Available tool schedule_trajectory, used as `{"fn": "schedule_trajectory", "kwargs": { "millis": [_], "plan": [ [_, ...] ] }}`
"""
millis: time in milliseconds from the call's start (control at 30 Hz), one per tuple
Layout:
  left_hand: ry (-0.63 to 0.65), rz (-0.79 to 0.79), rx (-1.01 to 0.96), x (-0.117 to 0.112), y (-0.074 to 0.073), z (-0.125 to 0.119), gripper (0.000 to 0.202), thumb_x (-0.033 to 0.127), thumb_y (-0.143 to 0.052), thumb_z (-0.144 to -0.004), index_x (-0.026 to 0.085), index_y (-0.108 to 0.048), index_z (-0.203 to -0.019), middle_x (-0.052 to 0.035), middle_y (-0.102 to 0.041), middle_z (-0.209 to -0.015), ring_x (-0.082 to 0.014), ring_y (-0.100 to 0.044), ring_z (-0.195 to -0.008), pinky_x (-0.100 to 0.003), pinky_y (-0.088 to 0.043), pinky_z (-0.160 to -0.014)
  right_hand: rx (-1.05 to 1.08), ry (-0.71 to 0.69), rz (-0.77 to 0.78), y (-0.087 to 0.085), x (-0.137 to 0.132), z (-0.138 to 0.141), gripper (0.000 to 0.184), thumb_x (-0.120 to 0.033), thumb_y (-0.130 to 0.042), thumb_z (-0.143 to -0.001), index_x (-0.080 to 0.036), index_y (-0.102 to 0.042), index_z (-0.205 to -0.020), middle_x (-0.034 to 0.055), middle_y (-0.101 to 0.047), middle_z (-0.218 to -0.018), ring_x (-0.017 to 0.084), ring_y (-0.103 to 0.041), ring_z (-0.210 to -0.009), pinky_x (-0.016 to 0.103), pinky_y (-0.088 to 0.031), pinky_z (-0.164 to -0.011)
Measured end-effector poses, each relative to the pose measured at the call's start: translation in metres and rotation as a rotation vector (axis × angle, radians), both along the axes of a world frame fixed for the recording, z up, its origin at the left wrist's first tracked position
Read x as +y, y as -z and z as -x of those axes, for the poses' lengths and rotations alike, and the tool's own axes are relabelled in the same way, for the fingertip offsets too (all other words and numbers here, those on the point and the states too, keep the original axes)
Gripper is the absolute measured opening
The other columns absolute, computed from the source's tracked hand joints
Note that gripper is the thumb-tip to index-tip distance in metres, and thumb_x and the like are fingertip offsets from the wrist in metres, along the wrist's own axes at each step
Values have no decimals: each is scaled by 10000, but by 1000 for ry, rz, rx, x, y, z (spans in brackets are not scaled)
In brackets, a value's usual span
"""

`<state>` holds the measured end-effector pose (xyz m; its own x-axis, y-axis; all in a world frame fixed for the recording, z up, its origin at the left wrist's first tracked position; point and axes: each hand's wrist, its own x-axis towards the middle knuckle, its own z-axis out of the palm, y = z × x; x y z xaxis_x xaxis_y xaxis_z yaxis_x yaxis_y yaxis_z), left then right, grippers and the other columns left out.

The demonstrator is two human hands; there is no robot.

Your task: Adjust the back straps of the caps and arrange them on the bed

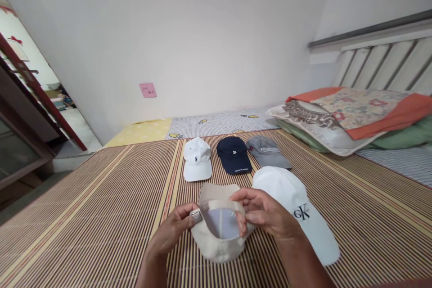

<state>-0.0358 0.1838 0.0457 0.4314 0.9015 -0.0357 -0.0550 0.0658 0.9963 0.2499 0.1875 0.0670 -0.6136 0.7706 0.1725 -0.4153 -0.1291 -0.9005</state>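
Note:
A beige baseball cap (219,249) is tipped over in front of me, its inside facing up and its brim pointing away. My left hand (175,225) pinches the left edge of the cap, close to a metal buckle (196,215). At the right edge, my right hand (263,211) grips the rim, some fingers reaching inside. Just right of that hand lies a white cap (280,182) with black letters, partly hidden by my right hand and forearm. Farther back sit a white cap (197,157) with a small dark logo, a navy cap (232,155) and a grey cap (268,150).
A striped bamboo mat (101,207) covers the bed under the caps. Pillows and an orange-edged floral cover (367,108) are piled at the right, by a radiator (388,63). A pink note (147,90) is stuck on the wall. An open doorway stands at the left.

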Motion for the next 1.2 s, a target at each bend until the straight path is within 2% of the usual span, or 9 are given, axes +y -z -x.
{"fn": "schedule_trajectory", "kwargs": {
  "millis": [133, 233, 467, 567, 700, 800, 900, 1067, 1200],
  "plan": [
    [12, 14, -3, 1, 3, 0, 338, 494, -795, -848, 165, -719, -838, 20, -566, -717, -117, -436, -647, -242, -340, -643, 146, -12, -8, 7, 6, 10, 427, -381, -882, -764, -208, -739, -1128, 30, -740, -877, 99, -616, -562, 209, -476, -512],
    [11, 16, -34, 0, 6, 1, 346, 499, -802, -841, 163, -722, -839, 19, -578, -705, -114, -440, -634, -240, -339, -630, 133, 30, -21, 8, 10, 16, 343, -359, -860, -816, -194, -756, -1099, 30, -751, -836, 54, -567, -539, 168, -425, -512],
    [12, 28, -160, -1, 7, 0, 417, 548, -850, -773, 156, -711, -788, 18, -565, -666, -114, -423, -612, -238, -324, -601, -337, 31, -60, 3, 7, 27, 285, -365, -786, -857, -157, -768, -1050, 24, -751, -760, 14, -395, -408, 165, -274, -409],
    [7, 37, -173, 0, 7, -2, 451, 571, -869, -738, 149, -721, -792, 13, -568, -670, -117, -430, -616, -239, -331, -602, -396, 44, -100, 6, 8, 33, 257, -367, -752, -863, -158, -748, -1012, 27, -758, -782, 33, -484, -416, 174, -323, -426],
    [-21, 79, -183, 1, 9, -3, 397, 518, -874, -757, 147, -734, -780, 10, -584, -663, -108, -432, -602, -232, -321, -597, -332, 107, -138, 6, 9, 34, 219, -351, -745, -855, -160, -699, -950, 30, -753, -791, 90, -630, -547, 201, -435, -527],
    [-23, 80, -189, 1, 10, -4, 374, 503, -858, -785, 143, -759, -807, -10, -627, -706, -111, -463, -624, -231, -336, -615, -313, 163, -154, 4, 9, 32, 212, -353, -735, -849, -161, -667, -907, 41, -763, -818, 66, -563, -511, 195, -400, -506],
    [-22, 91, -204, 0, 12, -5, 364, 492, -857, -790, 145, -751, -802, -5, -616, -702, -106, -452, -618, -226, -325, -606, -347, 156, -150, 3, 9, 32, 200, -344, -725, -845, -161, -673, -908, 26, -750, -790, 42, -466, -464, 181, -345, -459],
    [-21, 97, -227, 0, 12, -6, 415, 525, -882, -747, 150, -704, -761, 34, -521, -633, -97, -380, -581, -224, -284, -567, -470, 126, -136, 2, 8, 35, 162, -300, -712, -844, -162, -713, -930, 10, -730, -736, 48, -448, -446, 169, -317, -401],
    [8, 96, -200, 2, 10, -5, 360, 484, -845, -804, 150, -709, -809, 28, -525, -653, -100, -388, -588, -228, -287, -572, -493, 135, -120, 1, 7, 35, 116, -256, -693, -839, -168, -717, -911, 5, -730, -733, 42, -437, -436, 163, -326, -395]
  ]
}}
